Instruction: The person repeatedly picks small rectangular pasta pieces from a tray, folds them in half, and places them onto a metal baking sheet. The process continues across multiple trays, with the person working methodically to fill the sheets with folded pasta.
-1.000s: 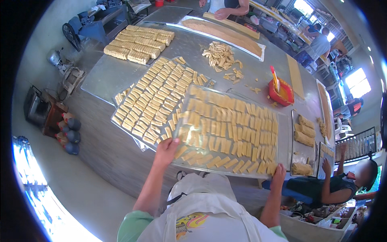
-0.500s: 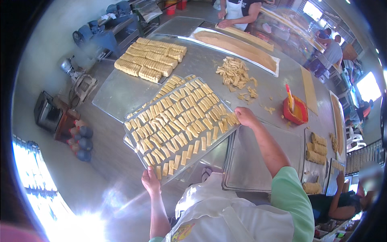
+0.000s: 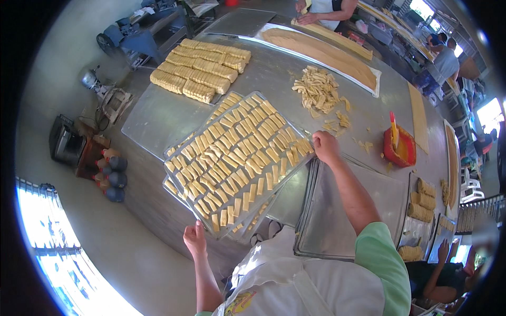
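A worker's left hand (image 3: pixel 195 239) and right hand (image 3: pixel 326 147) grip opposite corners of a fully loaded tray of cut dough pieces (image 3: pixel 240 160), held just above another filled tray (image 3: pixel 182 143), while bare trays (image 3: pixel 345 210), apparently unfilled, wait beside it.
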Action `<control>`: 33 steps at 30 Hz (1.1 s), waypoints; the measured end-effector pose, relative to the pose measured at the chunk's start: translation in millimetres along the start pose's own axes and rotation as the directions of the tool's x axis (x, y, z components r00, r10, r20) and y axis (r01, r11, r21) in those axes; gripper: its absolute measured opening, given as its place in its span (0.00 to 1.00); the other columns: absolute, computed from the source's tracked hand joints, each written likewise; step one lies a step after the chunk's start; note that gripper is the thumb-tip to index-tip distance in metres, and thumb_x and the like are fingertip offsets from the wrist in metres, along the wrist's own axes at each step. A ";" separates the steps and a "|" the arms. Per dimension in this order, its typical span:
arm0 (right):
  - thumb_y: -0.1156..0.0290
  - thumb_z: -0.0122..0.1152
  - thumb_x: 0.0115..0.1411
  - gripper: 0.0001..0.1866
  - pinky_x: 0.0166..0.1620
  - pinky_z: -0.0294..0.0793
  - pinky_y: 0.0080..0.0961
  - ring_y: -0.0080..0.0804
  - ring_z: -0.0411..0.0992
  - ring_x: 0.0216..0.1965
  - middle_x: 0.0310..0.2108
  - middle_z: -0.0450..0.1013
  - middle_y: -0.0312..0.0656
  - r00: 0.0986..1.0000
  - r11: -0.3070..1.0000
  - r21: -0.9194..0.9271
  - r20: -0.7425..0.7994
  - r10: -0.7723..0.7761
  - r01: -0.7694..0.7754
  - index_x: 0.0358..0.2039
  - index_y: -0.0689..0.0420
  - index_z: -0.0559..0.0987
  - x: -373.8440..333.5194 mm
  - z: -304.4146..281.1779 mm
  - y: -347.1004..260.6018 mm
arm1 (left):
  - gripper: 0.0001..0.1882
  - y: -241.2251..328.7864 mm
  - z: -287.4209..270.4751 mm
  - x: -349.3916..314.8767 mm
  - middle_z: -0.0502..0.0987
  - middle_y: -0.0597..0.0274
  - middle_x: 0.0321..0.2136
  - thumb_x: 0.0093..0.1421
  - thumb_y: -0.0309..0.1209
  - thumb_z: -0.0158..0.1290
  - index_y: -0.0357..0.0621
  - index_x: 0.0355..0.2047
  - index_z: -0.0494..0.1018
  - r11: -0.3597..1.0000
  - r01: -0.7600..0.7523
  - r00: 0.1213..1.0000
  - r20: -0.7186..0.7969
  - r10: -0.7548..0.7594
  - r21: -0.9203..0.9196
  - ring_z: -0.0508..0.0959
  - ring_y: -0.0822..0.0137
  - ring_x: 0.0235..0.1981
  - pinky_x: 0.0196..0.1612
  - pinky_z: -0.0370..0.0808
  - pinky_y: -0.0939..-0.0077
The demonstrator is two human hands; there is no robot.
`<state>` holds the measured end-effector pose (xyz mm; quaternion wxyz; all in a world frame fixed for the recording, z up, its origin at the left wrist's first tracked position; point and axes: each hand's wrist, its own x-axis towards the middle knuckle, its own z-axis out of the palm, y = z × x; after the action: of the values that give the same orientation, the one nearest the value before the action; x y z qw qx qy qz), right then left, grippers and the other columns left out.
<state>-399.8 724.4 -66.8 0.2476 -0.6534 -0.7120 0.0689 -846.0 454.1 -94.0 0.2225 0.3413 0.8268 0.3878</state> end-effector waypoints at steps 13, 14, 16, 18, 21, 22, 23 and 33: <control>0.74 0.60 0.57 0.08 0.36 0.74 0.27 0.30 0.74 0.31 0.30 0.76 0.41 0.953 0.963 -0.029 -0.154 0.261 -0.268 0.37 0.57 0.80 -242.8 -73.6 114.9 | 0.30 1.9 41.5 54.3 0.70 0.53 0.57 0.69 0.48 0.46 0.39 0.62 0.61 0.398 0.552 0.821 0.562 -0.103 -0.733 0.73 0.55 0.55 0.56 0.72 0.54; 0.73 0.59 0.57 0.08 0.37 0.74 0.27 0.30 0.75 0.31 0.30 0.77 0.41 0.954 0.964 -0.053 -0.171 0.248 -0.260 0.38 0.57 0.80 -261.0 -84.0 116.9 | 0.30 -0.1 41.7 55.2 0.70 0.53 0.57 0.68 0.47 0.47 0.39 0.61 0.61 0.398 0.536 0.836 0.534 -0.127 -0.745 0.72 0.55 0.56 0.57 0.71 0.54; 0.72 0.59 0.57 0.08 0.38 0.74 0.28 0.32 0.75 0.32 0.31 0.77 0.42 0.954 0.963 -0.077 -0.176 0.243 -0.259 0.38 0.58 0.80 -301.3 -113.8 112.7 | 0.30 -3.9 41.9 62.5 0.70 0.50 0.55 0.65 0.47 0.52 0.37 0.58 0.65 0.374 0.546 0.831 0.540 -0.130 -0.750 0.73 0.54 0.54 0.53 0.74 0.54; 0.70 0.59 0.57 0.09 0.38 0.74 0.29 0.34 0.76 0.32 0.32 0.78 0.43 0.944 0.955 -0.010 -0.156 0.291 -0.297 0.37 0.59 0.80 -322.1 -135.7 102.7 | 0.29 -9.2 40.7 73.9 0.70 0.51 0.55 0.65 0.47 0.51 0.38 0.58 0.65 0.349 0.590 0.800 0.584 -0.135 -0.728 0.73 0.54 0.54 0.53 0.74 0.53; 0.69 0.60 0.58 0.10 0.38 0.75 0.30 0.35 0.76 0.32 0.31 0.78 0.45 0.912 0.921 0.015 -0.134 0.388 -0.389 0.38 0.59 0.80 -332.0 -160.0 90.0 | 0.27 -18.5 38.6 98.8 0.71 0.54 0.55 0.66 0.44 0.49 0.38 0.58 0.65 0.369 0.570 0.804 0.590 -0.069 -0.734 0.73 0.55 0.53 0.54 0.74 0.55; 0.69 0.60 0.57 0.10 0.38 0.75 0.30 0.35 0.76 0.32 0.31 0.78 0.46 0.874 0.880 0.007 -0.107 0.473 -0.476 0.38 0.59 0.80 -331.4 -168.0 89.5 | 0.26 -21.3 37.3 106.5 0.71 0.54 0.54 0.67 0.43 0.49 0.37 0.58 0.66 0.401 0.547 0.822 0.563 -0.088 -0.735 0.73 0.56 0.53 0.53 0.74 0.56; 0.69 0.60 0.57 0.10 0.38 0.75 0.30 0.35 0.76 0.32 0.31 0.78 0.46 0.863 0.867 0.014 -0.092 0.497 -0.498 0.38 0.60 0.80 -329.8 -173.2 92.0 | 0.26 -22.4 36.2 111.5 0.71 0.54 0.54 0.66 0.44 0.50 0.36 0.57 0.68 0.507 0.464 0.873 0.472 -0.122 -0.727 0.73 0.57 0.53 0.52 0.74 0.59; 0.70 0.62 0.57 0.11 0.38 0.75 0.30 0.35 0.75 0.31 0.33 0.78 0.45 0.822 0.824 -0.021 -0.086 0.563 -0.567 0.39 0.60 0.80 -369.6 -206.2 106.7 | 0.32 -32.6 38.9 83.5 0.70 0.55 0.57 0.63 0.49 0.53 0.36 0.58 0.69 0.679 0.342 0.940 0.244 -0.240 -0.650 0.71 0.58 0.55 0.57 0.67 0.65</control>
<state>-204.2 336.0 -29.9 0.2282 -0.8425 -0.4780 0.0981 -890.0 519.5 -151.8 0.4478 0.1249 0.6517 0.5993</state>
